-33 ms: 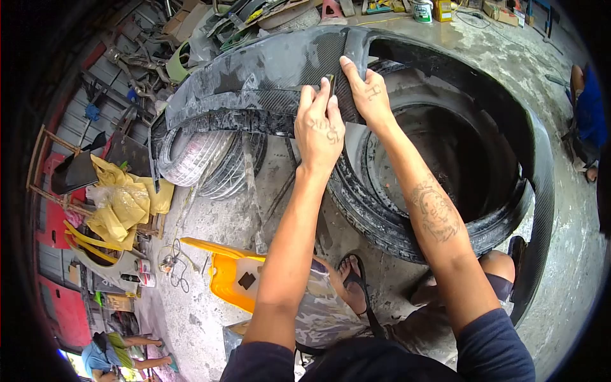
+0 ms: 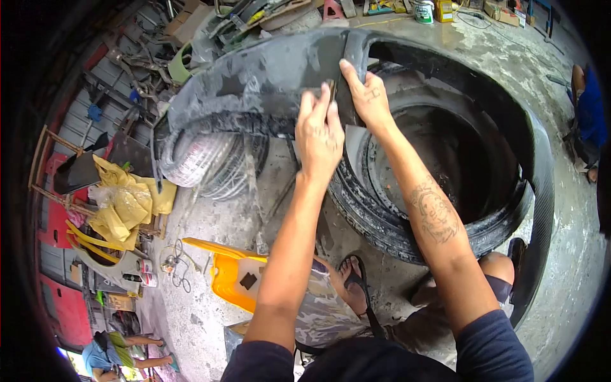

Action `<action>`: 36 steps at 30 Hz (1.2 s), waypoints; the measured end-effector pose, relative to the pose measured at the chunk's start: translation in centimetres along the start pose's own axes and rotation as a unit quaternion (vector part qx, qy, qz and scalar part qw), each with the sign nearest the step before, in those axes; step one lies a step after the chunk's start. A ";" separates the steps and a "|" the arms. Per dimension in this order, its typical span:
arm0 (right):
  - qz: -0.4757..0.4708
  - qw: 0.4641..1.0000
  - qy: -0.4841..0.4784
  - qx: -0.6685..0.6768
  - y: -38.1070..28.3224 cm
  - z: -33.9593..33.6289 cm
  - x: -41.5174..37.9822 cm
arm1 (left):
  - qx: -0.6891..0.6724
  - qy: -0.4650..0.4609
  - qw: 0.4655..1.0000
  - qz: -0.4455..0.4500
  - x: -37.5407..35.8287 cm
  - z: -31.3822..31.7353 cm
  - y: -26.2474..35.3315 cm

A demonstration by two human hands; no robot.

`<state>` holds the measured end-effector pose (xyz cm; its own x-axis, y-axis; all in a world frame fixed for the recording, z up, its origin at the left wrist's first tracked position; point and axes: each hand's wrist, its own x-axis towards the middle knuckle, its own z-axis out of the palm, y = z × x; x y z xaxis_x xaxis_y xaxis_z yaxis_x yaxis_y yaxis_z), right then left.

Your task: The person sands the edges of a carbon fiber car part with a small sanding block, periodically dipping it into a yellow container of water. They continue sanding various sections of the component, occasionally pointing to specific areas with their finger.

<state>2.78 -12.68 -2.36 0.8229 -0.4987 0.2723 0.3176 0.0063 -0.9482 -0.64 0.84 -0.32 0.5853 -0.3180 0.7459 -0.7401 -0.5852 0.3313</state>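
Note:
A long black car bumper (image 2: 286,63), with grey dusty patches on its face, rests across tyres in front of me. My left hand (image 2: 319,134) is closed around a small dark block (image 2: 332,90) with a lighter edge, held against the bumper's face; most of it is hidden by the fingers. Beside it, my right hand (image 2: 370,99) grips the bumper at its raised vertical strip, thumb on the front and fingers largely out of sight. Under the right forearm lies a large tyre (image 2: 375,226), and another tyre (image 2: 191,159) is beneath the bumper's left part.
A yellow plastic piece (image 2: 229,280) is on the concrete floor near my legs. Yellow wrapping (image 2: 121,197), red panels and metal parts line the left side. A white tub (image 2: 422,11) stands at the back. One person is at lower left, another at far right.
My left hand and the small block have shifted slightly down along the bumper's face. The right hand keeps its grip in nearly the same place.

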 end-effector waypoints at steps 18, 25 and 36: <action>-0.015 0.999 0.008 -0.044 -0.2 0.1 1.7 | -0.056 0.064 0.996 -0.032 -1.6 0.7 0.4; -0.062 0.997 -0.028 0.033 0.5 0.1 2.2 | -0.060 0.113 0.992 0.002 -1.5 1.6 0.2; -0.079 0.980 -0.027 -0.179 -4.9 -9.1 4.6 | -0.206 0.115 0.972 -0.012 -1.7 -1.3 2.5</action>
<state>0.69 -22.94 2.06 0.8038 -0.4212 0.4200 0.2656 -0.3776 -0.8870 -3.87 0.85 -0.01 0.5498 -0.1055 0.8286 -0.8244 -0.2279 0.5181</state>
